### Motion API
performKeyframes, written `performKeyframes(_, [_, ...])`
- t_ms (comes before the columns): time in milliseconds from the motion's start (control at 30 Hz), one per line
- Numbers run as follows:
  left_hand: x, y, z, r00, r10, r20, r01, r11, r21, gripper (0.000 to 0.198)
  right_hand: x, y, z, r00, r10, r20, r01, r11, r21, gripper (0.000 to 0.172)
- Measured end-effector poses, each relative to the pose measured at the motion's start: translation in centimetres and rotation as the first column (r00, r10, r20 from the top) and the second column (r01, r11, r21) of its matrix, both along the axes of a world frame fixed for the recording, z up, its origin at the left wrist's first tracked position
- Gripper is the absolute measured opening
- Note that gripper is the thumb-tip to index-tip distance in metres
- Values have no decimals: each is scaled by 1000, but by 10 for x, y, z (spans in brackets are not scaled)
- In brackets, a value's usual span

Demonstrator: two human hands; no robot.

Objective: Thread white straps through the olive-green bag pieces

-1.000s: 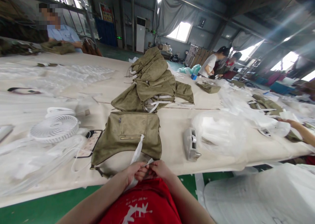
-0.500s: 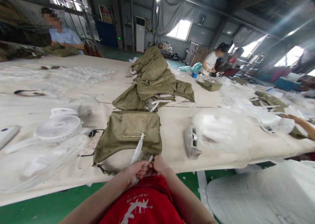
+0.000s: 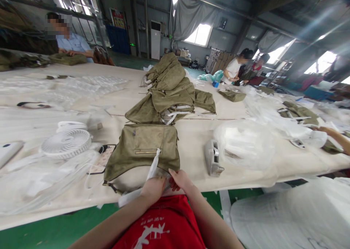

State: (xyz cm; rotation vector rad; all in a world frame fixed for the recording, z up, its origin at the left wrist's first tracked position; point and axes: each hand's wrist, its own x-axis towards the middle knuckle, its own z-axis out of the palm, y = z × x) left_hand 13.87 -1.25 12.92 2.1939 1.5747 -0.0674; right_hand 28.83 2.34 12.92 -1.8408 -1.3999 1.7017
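An olive handbag (image 3: 149, 141) lies flat on the table, its zipped pocket facing up and its curved opening toward me. A white wrapping strip (image 3: 153, 165) hangs from the zip pull and runs down to my left hand (image 3: 154, 187). That hand is closed on the strip, its fingertips mostly hidden beneath it; more white material shows by the wrist. My right hand (image 3: 179, 180) is closed at the bag's lower right corner, thumb and forefinger pinched there, the other fingers curled under. Exactly what it pinches at that edge is hard to see.
More olive bags (image 3: 172, 85) are heaped behind. Left are a white fan (image 3: 67, 143), a phone (image 3: 105, 158) and plastic sheets (image 3: 54, 179). A tape dispenser (image 3: 214, 158) stands right, beside clear plastic bags (image 3: 246, 143). Co-workers are across the table; another person's arm (image 3: 335, 137) reaches in at right.
My hands have moved slightly apart. The right rose to the bag's lower right corner, while the left turned its back upward over the white strip. The bag stays put.
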Motion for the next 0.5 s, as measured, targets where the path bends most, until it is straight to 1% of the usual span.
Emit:
performKeyframes(67, [1,-2,-2,1000,-5,-8,5,1000,-9,34,-3,-2,-2,1000,22,10,-22,998,50,35])
performKeyframes(133, [1,-3,-6,999,35,27,-33,998,-43,33,-6,-6,-4,1000,9,1,-9,995,95,27])
performKeyframes(167, [1,-2,-8,992,93,81,-86,993,-82,33,-7,-9,-6,1000,-12,-11,13,993,116,26])
performKeyframes(200, [2,-1,-10,972,175,153,-155,979,-136,32,-8,-12,-7,999,-41,-27,44,989,138,25])
performKeyframes(267, [3,3,-14,890,352,289,-282,924,-258,30,-11,-19,-12,990,-120,-78,131,977,168,25])
performKeyframes(333, [5,7,-17,804,469,366,-347,869,-352,28,-14,-26,-18,970,-200,-136,221,962,160,24])
performKeyframes(433, [6,11,-19,706,569,421,-361,801,-477,27,-17,-32,-28,939,-278,-202,301,948,98,21])
performKeyframes(500, [5,13,-18,615,649,447,-320,725,-610,27,-20,-33,-33,928,-289,-234,309,949,53,20])
